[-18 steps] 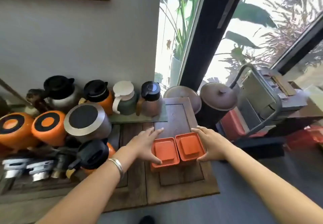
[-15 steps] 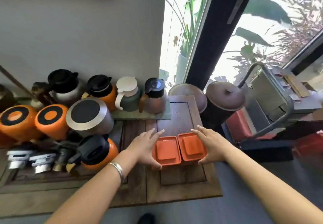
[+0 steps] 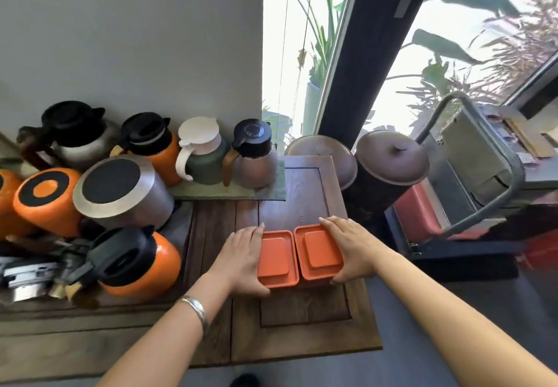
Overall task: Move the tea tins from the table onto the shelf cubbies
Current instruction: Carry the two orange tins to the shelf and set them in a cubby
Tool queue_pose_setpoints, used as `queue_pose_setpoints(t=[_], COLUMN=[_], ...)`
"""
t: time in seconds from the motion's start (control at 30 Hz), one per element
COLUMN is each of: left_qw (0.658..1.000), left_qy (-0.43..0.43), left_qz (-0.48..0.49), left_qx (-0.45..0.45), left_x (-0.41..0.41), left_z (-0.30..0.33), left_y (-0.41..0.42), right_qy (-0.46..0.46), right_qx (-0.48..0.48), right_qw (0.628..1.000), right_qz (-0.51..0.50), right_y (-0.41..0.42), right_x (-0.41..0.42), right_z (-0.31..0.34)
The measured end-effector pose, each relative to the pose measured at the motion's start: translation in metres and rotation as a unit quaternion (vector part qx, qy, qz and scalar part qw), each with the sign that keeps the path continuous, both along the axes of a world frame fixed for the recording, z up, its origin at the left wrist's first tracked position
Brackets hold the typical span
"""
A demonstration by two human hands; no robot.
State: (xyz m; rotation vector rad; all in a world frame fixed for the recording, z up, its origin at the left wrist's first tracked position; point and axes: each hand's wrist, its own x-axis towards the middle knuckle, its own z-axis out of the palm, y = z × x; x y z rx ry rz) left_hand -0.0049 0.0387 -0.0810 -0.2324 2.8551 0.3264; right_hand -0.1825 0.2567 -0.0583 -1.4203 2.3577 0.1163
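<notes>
We see two orange tea tins side by side on the dark wooden surface [image 3: 305, 308], their long sides touching. The left tin [image 3: 276, 258] and the right tin [image 3: 320, 250] both stand upright with their lids on, each lid showing a raised rectangular panel.

Our left hand [image 3: 241, 258] lies against the outer side of the left tin, fingers stretched along its far edge and the thumb hooked round its near corner. Our right hand [image 3: 351, 249] mirrors it on the outer side of the right tin, fingers reaching over the far corner and the thumb tucked at the near corner. So each hand clasps its own tin, and the pair sits pressed between them. A silver bracelet [image 3: 194, 308] circles the left wrist.

To the left, the surface carries a crowd of vacuum jugs: an orange one with a black lid [image 3: 136, 263] near the left hand, a steel one lying on its side [image 3: 120, 190], and a green one with a white lid [image 3: 202, 151] by the wall.
</notes>
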Motion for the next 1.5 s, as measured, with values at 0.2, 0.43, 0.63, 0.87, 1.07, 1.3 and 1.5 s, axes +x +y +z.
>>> queue_pose_setpoints(t=[0.2,0.43,0.63,0.87,1.07,1.3,1.5], left_qw=[0.999,0.998,0.983,0.941,0.888,0.825,0.79], left_qy=[0.012,0.021,0.087,0.166,0.194,0.185,0.135], left_qz=[-0.005,-0.047,-0.153,-0.289,-0.414,-0.522,-0.589], left_qx=[0.031,0.024,0.047,0.06,0.055,0.108,0.099], left_x=[-0.009,-0.046,-0.123,-0.188,-0.204,-0.192,-0.166], left_z=[0.012,0.099,0.237,0.383,0.472,0.548,0.569], left_y=[0.0,-0.017,0.004,0.102,0.225,0.372,0.492], right_qy=[-0.033,-0.041,0.034,0.134,0.172,0.235,0.239], right_qx=[-0.019,-0.035,-0.059,-0.123,-0.13,-0.098,-0.099], right_qw=[0.999,0.994,0.983,0.929,0.866,0.759,0.699], right_qz=[-0.013,-0.091,-0.17,-0.323,-0.452,-0.599,-0.666], right_y=[-0.002,0.027,0.074,0.177,0.282,0.394,0.48], right_x=[0.0,-0.015,-0.033,0.004,0.083,0.175,0.229], right_z=[0.004,0.091,0.243,0.394,0.479,0.538,0.551])
